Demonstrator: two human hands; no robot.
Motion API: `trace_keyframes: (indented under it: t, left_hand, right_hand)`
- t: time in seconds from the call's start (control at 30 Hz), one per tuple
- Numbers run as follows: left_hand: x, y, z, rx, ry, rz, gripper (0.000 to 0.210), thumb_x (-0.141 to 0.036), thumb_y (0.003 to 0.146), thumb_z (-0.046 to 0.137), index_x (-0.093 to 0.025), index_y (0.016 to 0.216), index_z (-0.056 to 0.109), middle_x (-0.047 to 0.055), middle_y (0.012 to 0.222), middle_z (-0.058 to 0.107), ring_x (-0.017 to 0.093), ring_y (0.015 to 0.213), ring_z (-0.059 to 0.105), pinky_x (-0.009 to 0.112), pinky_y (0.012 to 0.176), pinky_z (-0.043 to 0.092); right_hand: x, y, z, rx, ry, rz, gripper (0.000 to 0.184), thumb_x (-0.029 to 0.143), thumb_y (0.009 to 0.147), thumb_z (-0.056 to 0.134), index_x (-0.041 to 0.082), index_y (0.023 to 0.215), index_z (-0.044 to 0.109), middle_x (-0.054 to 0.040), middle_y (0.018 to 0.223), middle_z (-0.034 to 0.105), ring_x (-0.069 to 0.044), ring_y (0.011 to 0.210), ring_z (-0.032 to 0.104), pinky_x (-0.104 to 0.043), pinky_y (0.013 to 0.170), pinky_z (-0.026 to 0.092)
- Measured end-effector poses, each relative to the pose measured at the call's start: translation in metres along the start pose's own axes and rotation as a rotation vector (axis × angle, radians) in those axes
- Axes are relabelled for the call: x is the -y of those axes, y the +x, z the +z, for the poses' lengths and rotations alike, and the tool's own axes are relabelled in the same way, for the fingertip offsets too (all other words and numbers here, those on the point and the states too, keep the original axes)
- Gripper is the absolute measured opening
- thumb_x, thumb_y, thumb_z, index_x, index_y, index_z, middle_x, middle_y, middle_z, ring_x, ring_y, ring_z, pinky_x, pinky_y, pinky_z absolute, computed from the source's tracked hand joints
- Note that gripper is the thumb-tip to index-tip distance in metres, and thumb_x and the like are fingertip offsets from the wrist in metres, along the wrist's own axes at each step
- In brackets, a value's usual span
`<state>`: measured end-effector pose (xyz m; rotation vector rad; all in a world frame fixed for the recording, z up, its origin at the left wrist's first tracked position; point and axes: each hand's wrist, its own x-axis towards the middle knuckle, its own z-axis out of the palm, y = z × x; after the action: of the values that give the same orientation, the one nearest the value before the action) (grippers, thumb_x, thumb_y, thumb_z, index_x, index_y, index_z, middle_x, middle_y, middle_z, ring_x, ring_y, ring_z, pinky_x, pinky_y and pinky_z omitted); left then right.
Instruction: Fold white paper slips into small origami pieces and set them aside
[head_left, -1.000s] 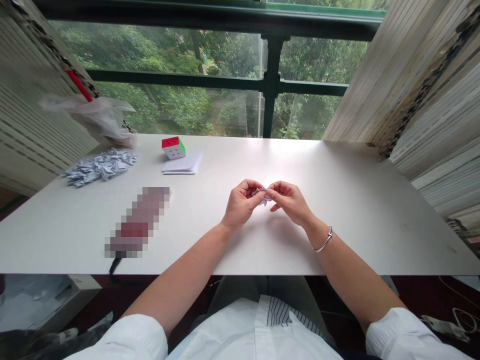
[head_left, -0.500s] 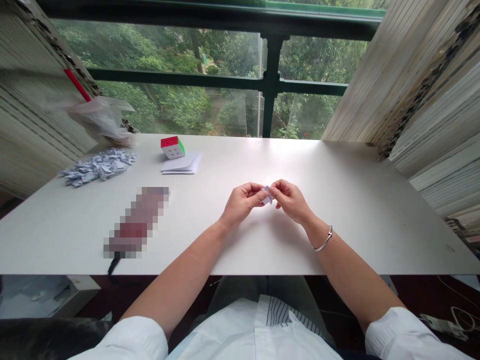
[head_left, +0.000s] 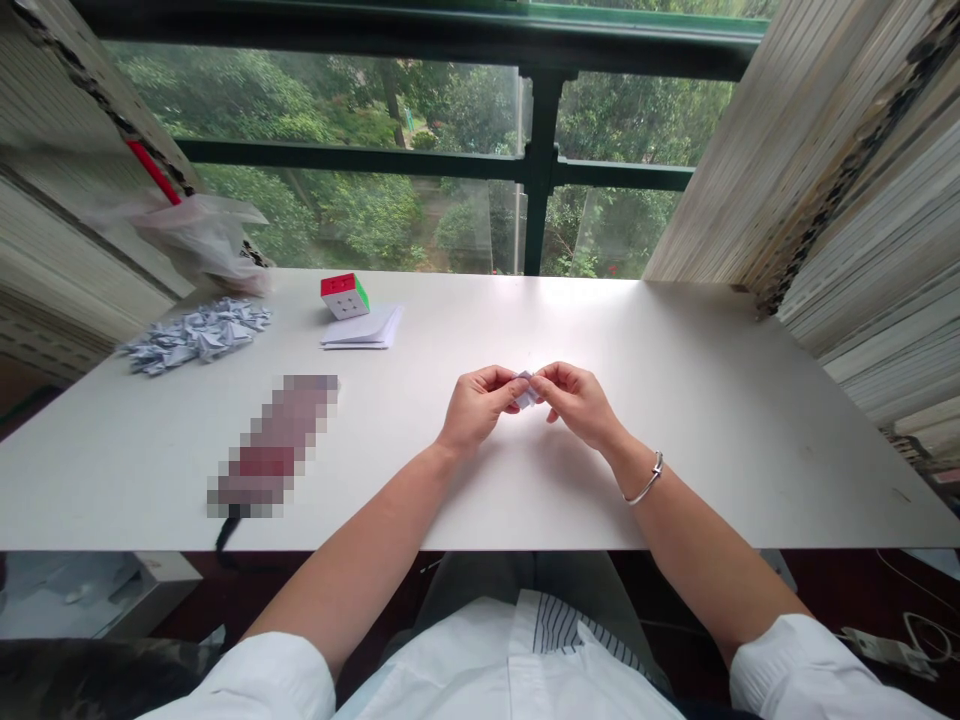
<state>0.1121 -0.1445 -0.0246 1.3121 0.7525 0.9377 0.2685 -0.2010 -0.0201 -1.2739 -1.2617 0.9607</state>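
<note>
Between my two hands, just above the white table, is a small folded piece of white paper (head_left: pixel 526 392). My left hand (head_left: pixel 481 402) pinches its left side, thumb on top and fingers curled behind. From the other side, my right hand (head_left: pixel 574 400) grips the paper's upper right part between thumb and forefinger. Most of the paper is covered by the fingertips, so its exact shape cannot be made out. A silver bangle (head_left: pixel 646 480) is on my right wrist.
On the white table (head_left: pixel 735 430), a heap of folded paper pieces (head_left: pixel 199 335) lies far left, by a plastic bag (head_left: pixel 210 235). A puzzle cube (head_left: pixel 345 295) rests on a paper stack (head_left: pixel 367 328). A blurred-out flat object (head_left: pixel 274 450) with a black strap lies nearer. Windows stand behind.
Both hands have drawn slightly left with the folded paper. My right thumb and fingers have closed in nearer to my left fingertips.
</note>
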Motion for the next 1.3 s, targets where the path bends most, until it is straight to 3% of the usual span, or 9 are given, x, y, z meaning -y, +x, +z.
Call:
trace_keyframes:
  t: [0.37,0.67,0.8,0.9,1.0,1.1,1.3]
  left_hand:
    - [-0.002,-0.003,0.0,0.09,0.017,-0.051,0.03,-0.04,0.069,0.08,-0.015,0.083,0.07,0.006,0.078,0.072,0.017,0.07,0.065,0.029,0.062,0.052]
    - [-0.002,0.002,-0.003,-0.065,-0.017,0.067,0.027,-0.04,0.071,0.076,-0.017,0.082,0.066,0.0,0.072,0.066,0.013,0.065,0.06,0.025,0.059,0.05]
    - [0.001,0.003,0.0,-0.049,-0.053,0.076,0.029,-0.042,0.07,0.077,-0.018,0.082,0.065,-0.001,0.075,0.065,0.013,0.067,0.06,0.024,0.06,0.05]
    - [0.003,0.003,0.002,-0.023,-0.091,0.067,0.032,-0.043,0.07,0.078,-0.018,0.082,0.064,0.0,0.08,0.065,0.013,0.074,0.062,0.026,0.066,0.053]
    - [0.004,0.004,0.002,-0.075,-0.1,0.047,0.039,-0.044,0.066,0.081,-0.018,0.087,0.061,0.0,0.084,0.064,0.013,0.074,0.063,0.029,0.071,0.055]
    - [0.004,0.003,0.002,-0.123,-0.124,0.005,0.047,-0.042,0.061,0.085,-0.018,0.088,0.055,-0.002,0.079,0.062,0.013,0.067,0.064,0.03,0.068,0.056]
    - [-0.003,0.001,0.0,-0.037,-0.241,-0.046,0.048,-0.037,0.067,0.083,-0.017,0.104,0.06,0.003,0.082,0.071,0.015,0.074,0.069,0.034,0.078,0.056]
  right_hand:
    - [-0.002,0.0,-0.001,-0.026,-0.035,-0.014,0.033,0.051,0.081,0.064,0.018,0.078,0.06,-0.0003,0.068,0.06,-0.012,0.061,0.057,-0.024,0.049,0.052]
    - [0.002,-0.001,0.003,0.002,0.064,0.004,0.034,0.049,0.077,0.071,0.018,0.088,0.064,-0.0018,0.076,0.063,-0.015,0.071,0.061,-0.021,0.045,0.051]
    - [0.0,-0.003,0.006,-0.037,0.027,-0.062,0.031,0.048,0.078,0.07,0.019,0.088,0.065,-0.0022,0.078,0.064,-0.015,0.07,0.06,-0.023,0.046,0.052]
    - [-0.001,-0.005,0.008,-0.136,-0.089,-0.18,0.027,0.046,0.082,0.066,0.019,0.084,0.065,-0.0034,0.079,0.065,-0.015,0.068,0.059,-0.025,0.049,0.052]
    - [0.0,-0.009,0.007,-0.209,-0.29,-0.342,0.02,0.041,0.087,0.061,0.021,0.084,0.065,-0.0042,0.082,0.065,-0.015,0.068,0.06,-0.028,0.056,0.052]
    - [0.0,-0.011,0.003,-0.223,-0.535,-0.47,0.016,0.034,0.092,0.055,0.023,0.091,0.066,-0.005,0.088,0.066,-0.014,0.072,0.062,-0.028,0.061,0.05]
    - [-0.003,-0.011,-0.005,-0.228,-1.02,-0.635,0.019,0.024,0.097,0.048,0.024,0.1,0.067,-0.0047,0.094,0.069,-0.015,0.08,0.061,-0.027,0.062,0.039]
